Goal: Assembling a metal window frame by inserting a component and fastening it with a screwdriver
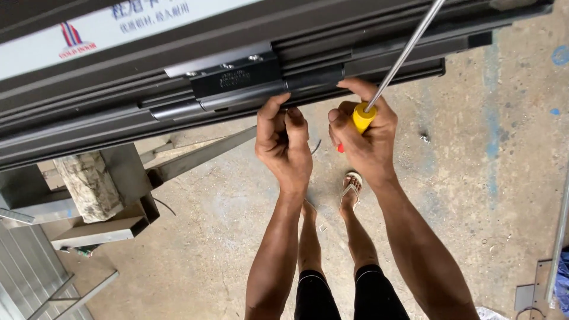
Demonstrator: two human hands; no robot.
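A dark grey metal frame of long profiles [379, 50] runs across the top of the head view, with a dark hinge block [237, 80] screwed onto it. My left hand [283, 142] presses its thumb and fingers against the frame's lower edge just right of the hinge. My right hand [364, 139] is closed around the yellow and red handle of a screwdriver [360, 117]. Its long silver shaft [409, 50] slants up and to the right past the frame. The forefinger of that hand also touches the frame edge.
Below is a concrete floor [474, 178] with my legs and sandalled feet [351, 189]. A metal stand [112, 195] with a stone block [89, 184] sits at the left, ribbed metal sheet at the bottom left. A thin metal bar [560, 231] and plates lie at the right edge.
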